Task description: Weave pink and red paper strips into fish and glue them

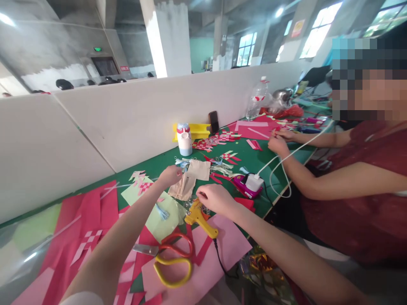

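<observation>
My left hand (171, 175) hovers by the small beige cloth bags (183, 186), its fingers curled together. What they hold, if anything, is too small to make out. My right hand (216, 197) is pinched closed just above the yellow glue gun (200, 218), which lies on pink paper (227, 239). I cannot make out anything between its fingertips. Blue and white tassels (183, 162) lie beyond the bags, and another blue tassel (162, 212) rests on a pale green sheet (148, 226). Scissors with one red and one yellow handle (173, 271) lie nearer me.
Red paper (108, 199) covers the left side. Against the white partition (143, 118) stand a white bottle (184, 140), a yellow holder (200, 130) and a phone (214, 122). A purple power strip with a white charger (254, 182) sits right. A co-worker's hands (280, 140) handle paper.
</observation>
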Motion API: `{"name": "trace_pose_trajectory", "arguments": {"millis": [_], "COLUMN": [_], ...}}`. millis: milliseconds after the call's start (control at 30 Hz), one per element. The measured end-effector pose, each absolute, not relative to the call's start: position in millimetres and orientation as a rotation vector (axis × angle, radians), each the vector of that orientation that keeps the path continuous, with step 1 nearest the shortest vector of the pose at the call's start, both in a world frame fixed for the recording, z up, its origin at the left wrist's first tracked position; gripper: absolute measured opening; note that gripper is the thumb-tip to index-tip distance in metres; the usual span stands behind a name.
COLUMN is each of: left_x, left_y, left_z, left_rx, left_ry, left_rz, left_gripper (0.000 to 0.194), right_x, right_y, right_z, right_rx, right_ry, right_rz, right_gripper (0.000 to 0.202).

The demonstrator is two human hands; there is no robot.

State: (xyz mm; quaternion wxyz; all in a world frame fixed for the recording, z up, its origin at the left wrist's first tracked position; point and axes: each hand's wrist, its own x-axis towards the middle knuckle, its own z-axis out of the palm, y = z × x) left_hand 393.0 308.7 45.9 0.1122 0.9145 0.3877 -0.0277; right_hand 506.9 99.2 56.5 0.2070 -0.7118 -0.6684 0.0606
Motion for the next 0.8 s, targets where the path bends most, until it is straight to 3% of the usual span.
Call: {"name": "trace_pose_trajectory", "arguments": {"millis": [167, 367, 567, 800], "left_x": [352, 340, 330, 280], "left_y": [271, 235, 230, 212], "left_z": [45, 25, 29, 73], "left_rx": [2.558, 2.431, 2.188, 1.874], "left_ry": [1.300, 1.413, 1.391, 1.059], "left_rz": [-0.253, -0.189, 0.001, 0.383], "left_gripper": [0.029, 0.027, 0.028, 0.029], "right_x": [501, 487, 480, 460], "right_y": [105, 99, 90, 100], "right_z": [56, 59, 57, 51], "right_rx": [-1.926, -1.871, -1.811, -1.651], "right_ry": [-1.866, -1.869, -1.837, -1.725], "right_rz": [0.182, 0.223, 0.278, 0.347], "right_gripper": [0.020, 0.020, 0.020, 0.019]}}
